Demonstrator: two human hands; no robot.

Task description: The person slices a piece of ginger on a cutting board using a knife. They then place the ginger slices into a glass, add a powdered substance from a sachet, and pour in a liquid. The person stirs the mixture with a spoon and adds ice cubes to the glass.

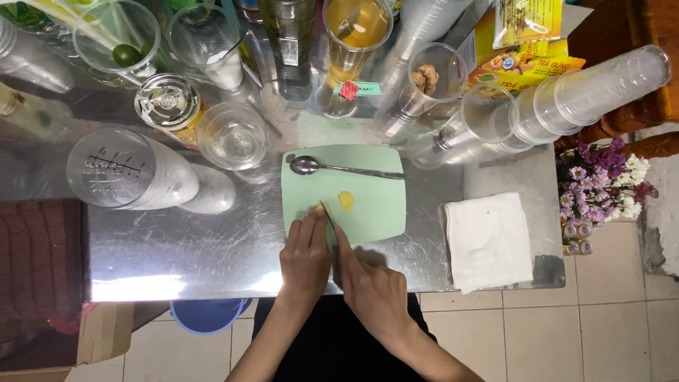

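Observation:
A pale green cutting board [375,205] lies on the steel table. My left hand [305,258] rests on the board's near left corner, its fingertips pressing a small yellowish piece [316,210]. My right hand [368,286] grips a knife [327,216] whose thin blade points away from me, right beside the left fingertips. A cut yellow slice [346,201] lies in the board's middle. A metal spoon [339,168] lies across the board's far edge.
A folded white cloth [488,240] lies to the right. Several clear plastic cups, a measuring cup [120,170], a can [168,102], jars and stacked cups [594,88] crowd the back. Flowers [605,180] stand off the right edge. A blue bucket [205,315] sits below.

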